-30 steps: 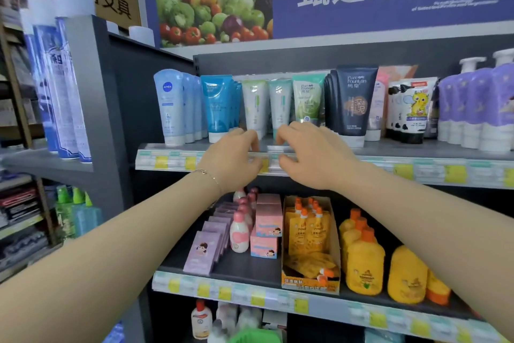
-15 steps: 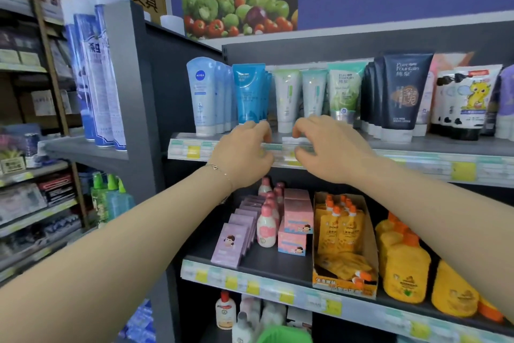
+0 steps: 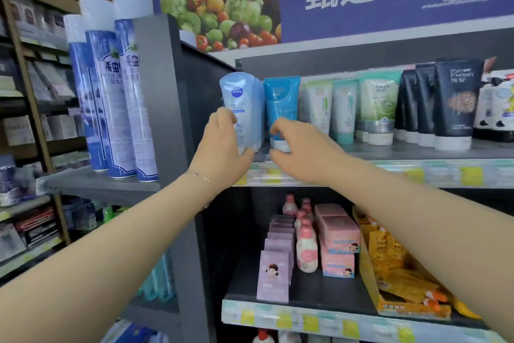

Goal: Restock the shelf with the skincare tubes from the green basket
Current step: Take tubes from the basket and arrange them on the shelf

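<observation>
Skincare tubes stand cap-down in a row on the grey upper shelf (image 3: 417, 149). My left hand (image 3: 222, 148) grips the front pale blue Nivea tube (image 3: 240, 98) at the row's left end, fingers on its left side and thumb under its cap. My right hand (image 3: 301, 149) pinches the white cap end of the neighbouring bright blue tube (image 3: 281, 98). Both tubes stand upright on the shelf. The green basket is out of view.
Right of the blue tubes stand white-green tubes (image 3: 345, 109) and black tubes (image 3: 456, 100). Tall blue spray cans (image 3: 119, 98) fill the adjoining left shelf behind a grey upright panel (image 3: 164, 92). The lower shelf holds pink bottles (image 3: 306, 251), pink boxes and a yellow pouch carton (image 3: 403, 281).
Both hands left the shelf's front edge below the white-green tubes and moved left and up onto the two blue tubes. The view swung left.
</observation>
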{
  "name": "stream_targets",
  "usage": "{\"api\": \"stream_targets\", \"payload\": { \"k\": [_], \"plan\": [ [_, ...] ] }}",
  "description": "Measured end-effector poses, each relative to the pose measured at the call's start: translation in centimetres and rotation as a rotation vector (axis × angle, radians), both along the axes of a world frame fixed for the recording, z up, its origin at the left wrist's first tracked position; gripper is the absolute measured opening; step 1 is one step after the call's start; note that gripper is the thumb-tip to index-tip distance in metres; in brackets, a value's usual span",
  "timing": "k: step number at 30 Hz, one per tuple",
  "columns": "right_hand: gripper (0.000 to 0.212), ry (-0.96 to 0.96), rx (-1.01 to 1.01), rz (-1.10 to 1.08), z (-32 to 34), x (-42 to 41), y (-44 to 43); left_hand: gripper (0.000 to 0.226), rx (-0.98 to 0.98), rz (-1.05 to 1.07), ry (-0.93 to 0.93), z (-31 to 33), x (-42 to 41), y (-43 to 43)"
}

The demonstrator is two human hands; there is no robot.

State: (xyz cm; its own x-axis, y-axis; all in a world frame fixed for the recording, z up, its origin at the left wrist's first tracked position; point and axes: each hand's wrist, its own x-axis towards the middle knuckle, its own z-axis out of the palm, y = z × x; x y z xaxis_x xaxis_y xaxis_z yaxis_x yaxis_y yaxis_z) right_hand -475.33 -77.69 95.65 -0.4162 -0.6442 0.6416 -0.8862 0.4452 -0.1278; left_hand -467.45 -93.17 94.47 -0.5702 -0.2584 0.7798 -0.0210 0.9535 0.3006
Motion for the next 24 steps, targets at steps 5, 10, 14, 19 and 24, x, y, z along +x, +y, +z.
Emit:
{"api": "stream_targets", "payload": {
  "k": [5, 10, 14, 19, 24],
  "plan": [
    [0.036, -0.258, -0.070, 0.002, 1.2, -0.1, -4.2, 0.088, 0.288, -0.124, -0.056, 1.1, -0.7, -1.4],
    [0.028, -0.445, -0.085, -0.042, 3.6, -1.4, -6.7, 0.086, 0.541, -0.200, -0.085, 1.0, -3.1, -2.8],
    [0.030, -0.545, -0.049, -0.044, 3.5, -2.2, -7.9, 0.065, 0.569, -0.143, -0.093, 0.5, -4.7, -3.6],
    [0.045, -0.516, -0.052, -0.040, 2.5, -3.1, -9.1, 0.046, 0.408, 0.033, -0.184, 0.0, -5.6, -3.9],
    [0.040, -0.554, -0.087, 0.004, 1.8, -3.5, -9.9, 0.037, 0.331, 0.109, -0.185, -0.3, -6.1, -4.0]
  ]
}}
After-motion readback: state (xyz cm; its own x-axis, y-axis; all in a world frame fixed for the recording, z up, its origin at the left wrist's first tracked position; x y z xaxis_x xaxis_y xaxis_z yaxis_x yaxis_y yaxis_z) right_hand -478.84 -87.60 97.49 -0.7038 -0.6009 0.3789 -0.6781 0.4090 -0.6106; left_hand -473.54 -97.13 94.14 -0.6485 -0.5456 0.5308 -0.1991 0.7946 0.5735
